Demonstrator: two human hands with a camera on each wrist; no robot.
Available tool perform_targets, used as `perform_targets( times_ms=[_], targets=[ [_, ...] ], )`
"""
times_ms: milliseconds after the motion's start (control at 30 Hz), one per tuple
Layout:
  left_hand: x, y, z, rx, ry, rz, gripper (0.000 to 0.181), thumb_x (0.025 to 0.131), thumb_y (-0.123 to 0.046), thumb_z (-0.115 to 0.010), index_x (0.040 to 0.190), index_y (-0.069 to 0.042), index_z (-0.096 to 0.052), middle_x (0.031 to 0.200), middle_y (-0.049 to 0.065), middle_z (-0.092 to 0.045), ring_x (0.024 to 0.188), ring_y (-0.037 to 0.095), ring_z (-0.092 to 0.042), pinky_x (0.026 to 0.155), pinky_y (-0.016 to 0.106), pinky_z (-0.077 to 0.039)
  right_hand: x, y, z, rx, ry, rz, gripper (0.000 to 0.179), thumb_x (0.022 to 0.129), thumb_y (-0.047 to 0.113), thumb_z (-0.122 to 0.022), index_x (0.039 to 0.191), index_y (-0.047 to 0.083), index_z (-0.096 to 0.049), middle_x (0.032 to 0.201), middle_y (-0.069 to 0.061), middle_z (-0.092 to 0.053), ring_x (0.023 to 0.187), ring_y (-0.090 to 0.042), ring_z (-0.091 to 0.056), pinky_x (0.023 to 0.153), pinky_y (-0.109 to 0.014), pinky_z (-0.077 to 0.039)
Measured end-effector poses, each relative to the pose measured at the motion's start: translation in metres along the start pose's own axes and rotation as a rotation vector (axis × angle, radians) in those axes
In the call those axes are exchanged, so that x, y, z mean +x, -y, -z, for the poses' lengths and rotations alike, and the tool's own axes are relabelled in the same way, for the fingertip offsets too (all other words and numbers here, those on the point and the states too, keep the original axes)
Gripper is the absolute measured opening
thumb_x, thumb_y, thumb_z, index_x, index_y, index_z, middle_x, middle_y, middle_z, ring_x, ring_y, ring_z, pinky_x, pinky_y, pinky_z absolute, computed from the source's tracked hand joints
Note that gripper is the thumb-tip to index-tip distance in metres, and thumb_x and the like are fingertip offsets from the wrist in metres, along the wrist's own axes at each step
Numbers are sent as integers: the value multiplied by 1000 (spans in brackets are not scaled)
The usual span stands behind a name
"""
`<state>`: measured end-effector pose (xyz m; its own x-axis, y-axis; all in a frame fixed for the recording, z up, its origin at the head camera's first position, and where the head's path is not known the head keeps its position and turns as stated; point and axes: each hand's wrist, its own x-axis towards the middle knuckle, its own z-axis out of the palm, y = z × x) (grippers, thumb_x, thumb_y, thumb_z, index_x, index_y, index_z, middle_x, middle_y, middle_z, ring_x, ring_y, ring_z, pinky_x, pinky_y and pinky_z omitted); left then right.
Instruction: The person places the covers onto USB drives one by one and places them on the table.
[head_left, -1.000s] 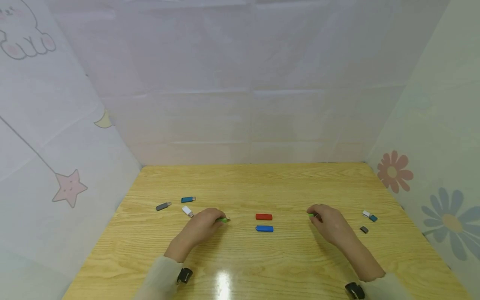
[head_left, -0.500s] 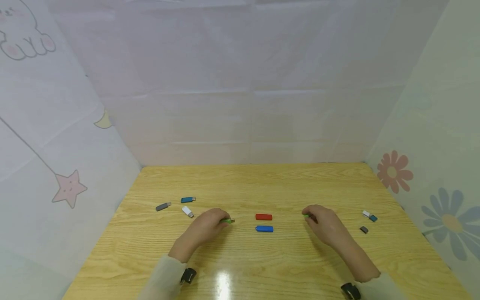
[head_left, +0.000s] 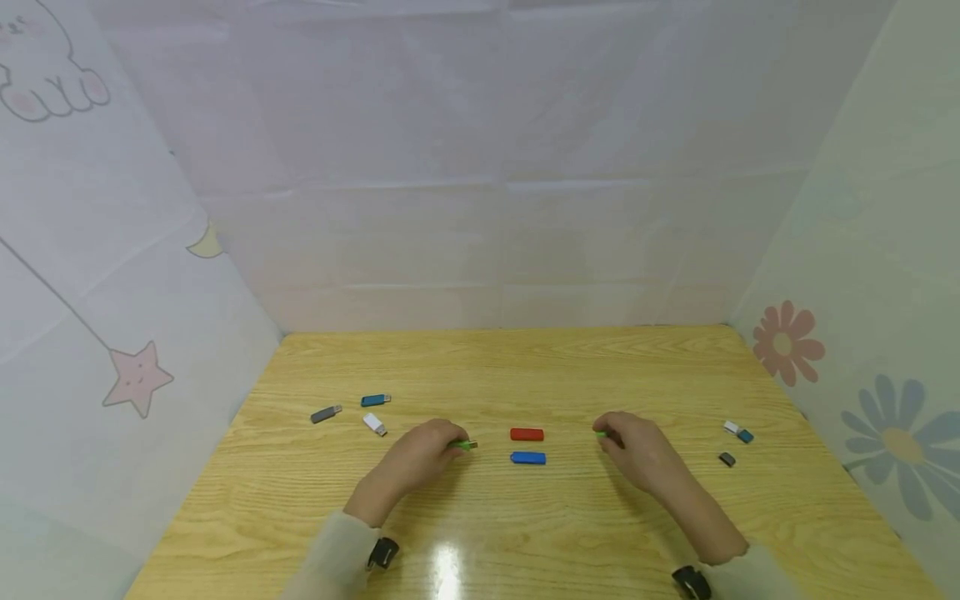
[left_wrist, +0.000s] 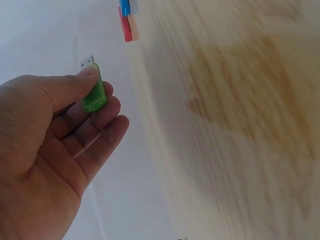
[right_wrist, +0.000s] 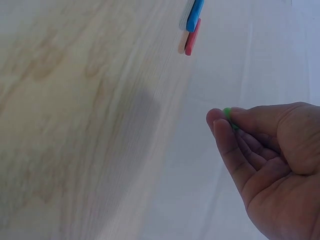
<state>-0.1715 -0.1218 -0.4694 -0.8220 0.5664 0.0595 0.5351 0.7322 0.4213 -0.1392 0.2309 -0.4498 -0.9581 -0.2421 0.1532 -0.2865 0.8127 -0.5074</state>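
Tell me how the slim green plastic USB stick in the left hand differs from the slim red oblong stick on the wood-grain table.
The slim green plastic USB stick is pinched in the left hand, while the slim red oblong stick lies flat on the wood-grain table. The green one shows its bare metal connector; the red one shows none. Both are small and elongated.

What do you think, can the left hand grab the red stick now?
Probably not right away: the left hand pinches a green USB stick, so it would likely need to put that down first. Nothing seems to stand between that hand and the red stick.
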Motion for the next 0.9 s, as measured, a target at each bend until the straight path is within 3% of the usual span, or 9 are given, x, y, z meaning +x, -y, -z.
perform_targets(
  times_ms=[900],
  targets=[
    [7,-14,-5,11,15,-42,14,98,-16,-68,111,-12,-74,107,-2,-72,100,14,-66,85,30,-57,7,18,-10,17,20,-5,15,91,1,-73,105,3,-71,89,-1,-68,79,-11,-63,66,-27,-54]
  ],
)
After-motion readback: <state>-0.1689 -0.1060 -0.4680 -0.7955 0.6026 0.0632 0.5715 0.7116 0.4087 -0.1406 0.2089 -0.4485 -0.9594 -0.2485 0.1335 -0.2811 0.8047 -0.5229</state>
